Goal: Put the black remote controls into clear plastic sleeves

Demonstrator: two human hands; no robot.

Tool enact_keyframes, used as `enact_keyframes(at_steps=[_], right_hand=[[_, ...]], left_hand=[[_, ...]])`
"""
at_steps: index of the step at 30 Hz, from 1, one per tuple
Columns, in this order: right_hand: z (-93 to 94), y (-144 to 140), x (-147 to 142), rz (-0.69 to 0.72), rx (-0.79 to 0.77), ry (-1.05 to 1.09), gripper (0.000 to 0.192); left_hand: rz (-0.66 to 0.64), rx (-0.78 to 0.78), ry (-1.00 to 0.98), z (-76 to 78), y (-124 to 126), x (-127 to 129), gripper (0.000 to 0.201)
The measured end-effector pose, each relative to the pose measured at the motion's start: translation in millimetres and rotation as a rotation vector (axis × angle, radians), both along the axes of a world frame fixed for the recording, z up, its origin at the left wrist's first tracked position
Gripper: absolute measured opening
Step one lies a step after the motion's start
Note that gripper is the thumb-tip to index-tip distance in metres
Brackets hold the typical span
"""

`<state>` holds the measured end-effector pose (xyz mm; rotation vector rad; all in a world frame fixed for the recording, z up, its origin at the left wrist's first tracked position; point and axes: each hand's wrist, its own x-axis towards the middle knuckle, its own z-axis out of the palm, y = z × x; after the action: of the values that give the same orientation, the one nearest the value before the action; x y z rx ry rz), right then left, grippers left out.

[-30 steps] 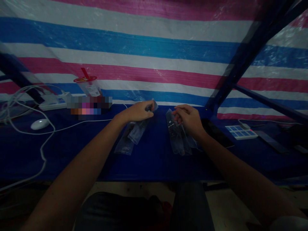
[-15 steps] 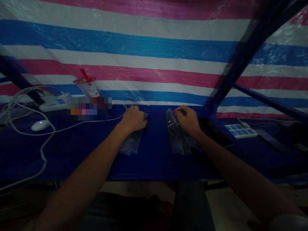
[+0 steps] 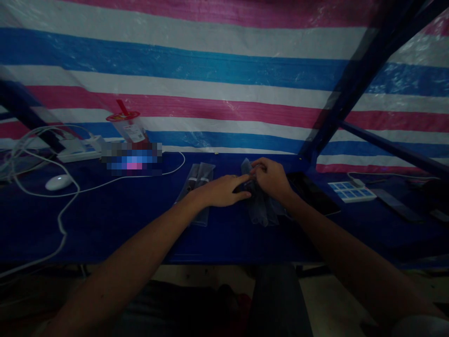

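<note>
My left hand (image 3: 224,191) reaches across to a pile of clear plastic bags (image 3: 259,213) at the middle right of the blue table. Its fingers are stretched out and its thumb stands apart, with the fingertips close to the pile's upper part. At the same pile, my right hand (image 3: 270,175) has its fingers curled together, pinching the top of a plastic bag. Two more clear bags (image 3: 203,172) lie side by side on the table, partly under my left forearm. Small dark contents with white bands show through them.
A drink cup (image 3: 129,126) with a red straw stands back left, by a blurred patch. White cable (image 3: 63,220) loops around a white mouse (image 3: 59,182). To the right are a dark tablet (image 3: 315,194), a white power strip (image 3: 351,192) and a flat slab (image 3: 396,204).
My left hand has moved right, from the left bags to the right pile, uncovering the left bags. My right hand stays at its pile with only a slight shift.
</note>
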<state>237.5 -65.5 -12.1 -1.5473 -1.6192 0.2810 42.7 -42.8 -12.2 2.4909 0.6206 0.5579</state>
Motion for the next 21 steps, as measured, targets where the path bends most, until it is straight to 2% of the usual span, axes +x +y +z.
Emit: enact_keyframes(at_steps=[6, 8, 11, 16, 18, 21], right_hand=[[-0.8, 1, 1, 0.023, -0.051, 0.146, 0.022], [-1.8, 2, 0, 0.034, -0.071, 0.232, 0.02], [-5.0, 3, -3, 0.085, -0.085, 0.338, 0.02], [-10.9, 1, -11, 0.203, -0.144, 0.455, 0.02], [-11.3, 1, -12, 0.198, -0.146, 0.463, 0.018], [-8.7, 3, -10, 0.139, -0.109, 0.481, 0.011]], left_hand=[[-0.034, 0.086, 0.261, 6.0, -5, 1, 0.054], [0.003, 0.097, 0.312, 7.5, -7, 3, 0.058], [0.078, 0.062, 0.282, 7.9, -9, 5, 0.059], [0.216, -0.101, 0.125, 4.9, -5, 6, 0.034], [0.328, -0.225, 0.08, 2.1, 0, 6, 0.024], [0.455, -0.444, -0.085, -0.6, 10, 3, 0.024]])
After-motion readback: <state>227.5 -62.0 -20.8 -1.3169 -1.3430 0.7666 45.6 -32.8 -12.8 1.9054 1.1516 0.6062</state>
